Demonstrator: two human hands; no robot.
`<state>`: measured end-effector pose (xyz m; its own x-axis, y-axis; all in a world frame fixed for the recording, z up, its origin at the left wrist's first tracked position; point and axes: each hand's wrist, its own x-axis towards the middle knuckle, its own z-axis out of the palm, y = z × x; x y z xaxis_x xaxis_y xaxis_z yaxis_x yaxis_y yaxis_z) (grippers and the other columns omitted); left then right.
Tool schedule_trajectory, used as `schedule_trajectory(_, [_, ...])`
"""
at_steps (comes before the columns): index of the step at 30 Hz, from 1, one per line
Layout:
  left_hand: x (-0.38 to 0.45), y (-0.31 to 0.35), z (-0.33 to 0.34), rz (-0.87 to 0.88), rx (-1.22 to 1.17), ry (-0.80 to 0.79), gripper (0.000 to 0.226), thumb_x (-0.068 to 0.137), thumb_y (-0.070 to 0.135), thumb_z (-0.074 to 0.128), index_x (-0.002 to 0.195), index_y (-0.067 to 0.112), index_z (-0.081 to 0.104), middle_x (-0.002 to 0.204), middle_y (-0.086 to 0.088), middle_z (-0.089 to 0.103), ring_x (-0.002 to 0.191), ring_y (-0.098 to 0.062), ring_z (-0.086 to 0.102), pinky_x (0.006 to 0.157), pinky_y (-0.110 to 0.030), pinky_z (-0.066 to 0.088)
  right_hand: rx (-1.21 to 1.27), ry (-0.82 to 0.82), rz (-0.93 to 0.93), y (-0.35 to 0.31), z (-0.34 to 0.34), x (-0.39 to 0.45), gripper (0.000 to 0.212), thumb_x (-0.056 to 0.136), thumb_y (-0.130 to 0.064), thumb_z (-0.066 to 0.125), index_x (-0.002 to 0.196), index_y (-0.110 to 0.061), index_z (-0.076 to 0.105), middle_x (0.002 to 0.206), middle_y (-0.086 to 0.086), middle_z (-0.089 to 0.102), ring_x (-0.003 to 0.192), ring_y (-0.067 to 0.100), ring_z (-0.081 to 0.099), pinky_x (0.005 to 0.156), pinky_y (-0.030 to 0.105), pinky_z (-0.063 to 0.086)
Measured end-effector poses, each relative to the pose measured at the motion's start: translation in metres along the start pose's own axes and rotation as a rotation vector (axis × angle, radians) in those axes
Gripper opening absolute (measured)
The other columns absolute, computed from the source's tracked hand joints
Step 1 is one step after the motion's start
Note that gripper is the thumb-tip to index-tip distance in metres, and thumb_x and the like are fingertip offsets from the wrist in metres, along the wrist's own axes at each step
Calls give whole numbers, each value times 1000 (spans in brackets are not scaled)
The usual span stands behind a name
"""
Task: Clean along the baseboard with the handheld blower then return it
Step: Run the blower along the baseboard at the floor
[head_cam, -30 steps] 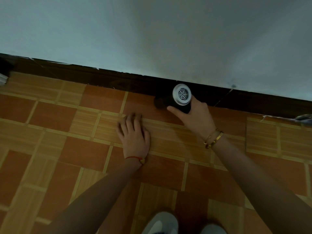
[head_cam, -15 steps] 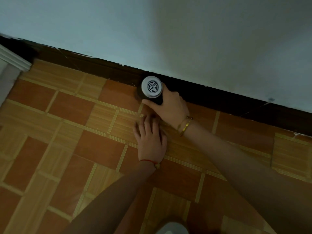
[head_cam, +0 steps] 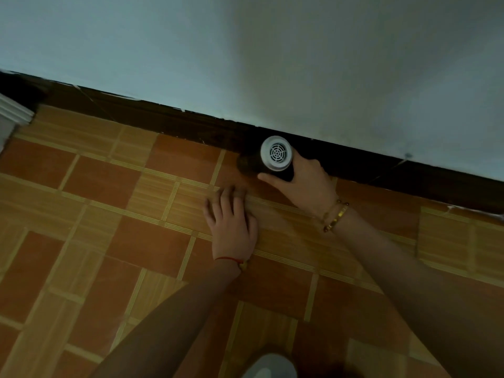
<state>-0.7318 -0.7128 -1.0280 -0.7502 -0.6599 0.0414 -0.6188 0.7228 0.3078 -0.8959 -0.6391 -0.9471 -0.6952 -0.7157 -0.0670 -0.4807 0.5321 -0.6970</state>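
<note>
One head-worn camera looks steeply down and forward from above, close over the tiled floor (head_cam: 114,241). It faces the dark baseboard (head_cam: 169,121) and pale wall (head_cam: 245,50), which cross the view tilted, falling to the right.

blower (head_cam: 276,154): 1 | hands: 2 | bracelets (head_cam: 335,215): 2 | red wrist string (head_cam: 228,259): 1

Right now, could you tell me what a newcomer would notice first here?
The round white grille of the black handheld blower, gripped by the right hand against the dark wooden baseboard. Just below, the left hand rests flat on the orange-and-tan tiled floor.
</note>
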Motion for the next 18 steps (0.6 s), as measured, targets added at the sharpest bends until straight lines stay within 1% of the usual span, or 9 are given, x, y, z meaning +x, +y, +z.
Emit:
schedule_trajectory(4, [-1, 1, 0, -2, 7, 14, 48, 93, 30, 42, 137, 13, 48, 146, -13, 43, 136, -34, 36, 116, -59, 17, -19, 41, 46, 20, -21, -24, 76, 76, -68, 60, 137, -26, 44, 111, -1, 69, 96, 17, 66, 80, 40, 57])
schedule_trajectory(8, [-1, 0, 2, 9, 13, 22, 49, 93, 31, 41, 137, 13, 47, 145, -13, 43, 134, -35, 37, 116, -59, 18, -6, 86, 115, 35, -36, -44, 74, 76, -66, 62, 136, -25, 46, 109, -2, 69, 97, 14, 65, 81, 40, 57])
schedule_trajectory(11, [-2, -2, 4, 9, 24, 20, 50, 93, 32, 40, 138, 12, 47, 145, -14, 43, 134, -36, 37, 115, -60, 19, -39, 99, 160, 41, -44, -57, 79, 74, -72, 56, 137, -26, 44, 103, -2, 70, 89, 14, 66, 76, 40, 58])
schedule_trajectory(13, [-2, -1, 6, 14, 42, 15, 51, 93, 33, 38, 138, 12, 47, 145, -14, 44, 135, -36, 37, 115, -61, 19, -72, 103, 176, 43, -47, -64, 79, 74, -73, 55, 138, -28, 43, 98, -3, 70, 83, 13, 66, 71, 40, 58])
schedule_trajectory(16, [-3, 1, 9, 1, 62, 42, 49, 94, 30, 41, 138, 12, 48, 145, -14, 45, 137, -34, 36, 115, -63, 17, -77, 112, 196, 48, -55, -74, 75, 77, -67, 59, 138, -28, 42, 102, -2, 70, 87, 15, 66, 73, 40, 58])
schedule_trajectory(18, [-5, 4, 10, -20, 35, 67, 47, 93, 28, 41, 137, 15, 49, 144, -11, 46, 137, -32, 35, 115, -64, 16, -79, 141, 222, 53, -64, -81, 75, 77, -66, 60, 138, -26, 43, 105, -2, 69, 92, 15, 66, 76, 39, 58])
